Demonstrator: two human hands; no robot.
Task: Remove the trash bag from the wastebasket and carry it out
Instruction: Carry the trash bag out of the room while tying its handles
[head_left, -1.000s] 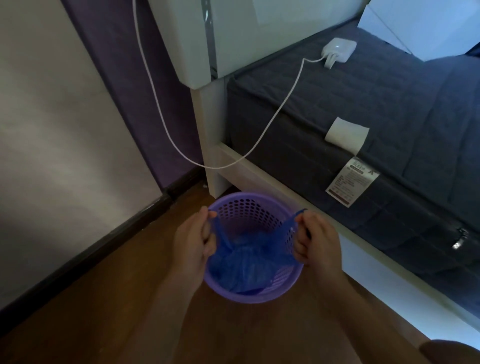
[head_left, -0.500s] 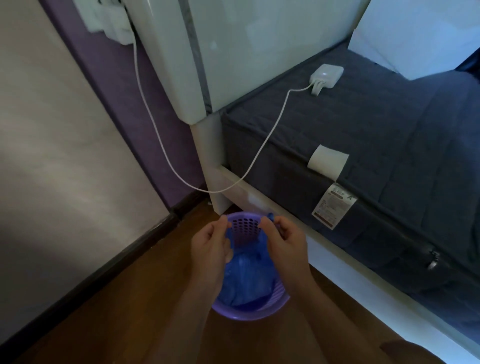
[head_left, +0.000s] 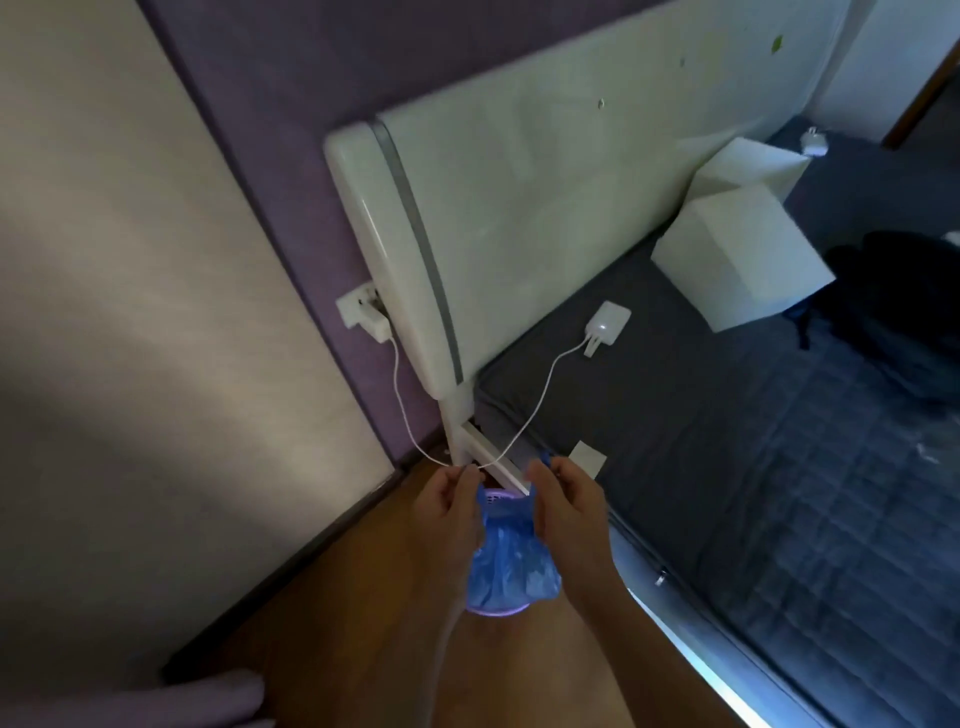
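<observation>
1. The left hand (head_left: 448, 506) was pinched closed on the upper left edge of the blue trash bag (head_left: 511, 566), fingers curled in with the thumb pressed against them.
2. The right hand (head_left: 563, 506) was clamped on the bag's upper right edge, a blue handle loop sticking up just past its fingertips.
3. The two hands sat close together, with only the bunched neck of the bag between them.
4. The bag hung from both hands, its crumpled body bulging directly over the purple wastebasket (head_left: 496, 608).
5. Only slivers of the wastebasket showed: a perforated strip of far rim behind the bag's neck and a curve of near rim under the bag's bottom. Whether the bag's bottom was clear of the basket could not be told.
6. The wastebasket stood on the wooden floor (head_left: 332, 597), just beside the white bed frame (head_left: 498, 467) that ran along its right.
7. Beyond the wastebasket rose the white headboard (head_left: 545, 208), against a purple wall.
8. A white cable (head_left: 410, 431) drooped from a wall plug above and left of the wastebasket, dipped behind the hands, and climbed to a white charger (head_left: 607, 323) lying on the dark grey mattress (head_left: 753, 467) to the wastebasket's right.
9. White pillows (head_left: 743, 260) lay farther up the mattress, well apart from the wastebasket.
</observation>
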